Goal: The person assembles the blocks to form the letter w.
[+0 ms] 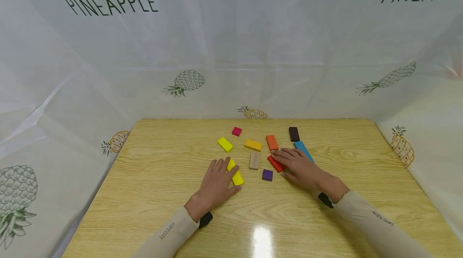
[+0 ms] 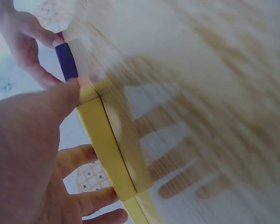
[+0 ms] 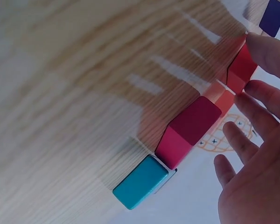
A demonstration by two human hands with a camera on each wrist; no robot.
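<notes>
My left hand (image 1: 217, 187) holds a long bright yellow block (image 1: 236, 177), its thumb by the near end and its fingers along the far part. The left wrist view shows the same yellow block (image 2: 107, 144) lying flat, with thumb and fingertips against it. On the right, my right hand (image 1: 304, 169) pinches a red block (image 1: 276, 164) between thumb and fingers. A magenta block (image 3: 193, 121) shows beside this hand in the right wrist view; in the head view the hand hides it. A purple block (image 1: 267, 175) and a bare wood block (image 1: 254, 160) lie between the hands.
Farther back lie a small yellow block (image 1: 225, 144), a pink block (image 1: 236, 131), an amber block (image 1: 253, 145), an orange block (image 1: 272, 142) and a dark brown block (image 1: 294, 134). A blue block (image 1: 304, 151) lies beyond the right hand. Pineapple-print sheeting (image 1: 217, 49) surrounds the wooden table (image 1: 144, 169).
</notes>
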